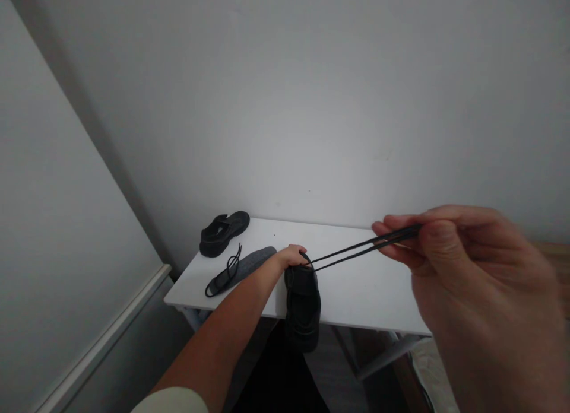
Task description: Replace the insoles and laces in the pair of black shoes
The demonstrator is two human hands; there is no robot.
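A black shoe [303,309] is held at the front edge of the white table [365,291], its heel end towards the wearer and reaching out past the edge, its far end over the tabletop. It is low-cut and dark all over, with a dull surface and a rounded, thick-looking heel; the opening faces up, showing a dark hollow, and a broad flap crosses the upper beyond it. A thin black lace [345,256] leaves the upper near the far end as two strands, drawn straight and nearly side by side up to the right. The left hand [294,256] is closed on the far end of the shoe, though the shoe hides some of its fingers. The right hand [472,264], large and near the camera, pinches both strands between thumb and fingers, well apart from the shoe. Just left of the shoe lies a flat grey insole [258,263], with a looped black cord [232,269] over its nearer, darker end. Beyond, at the table's far left corner, rests a second black shoe [225,234]. A pale sleeve [173,401] covers the upper left arm, and behind the table stands a plain light wall [312,104].
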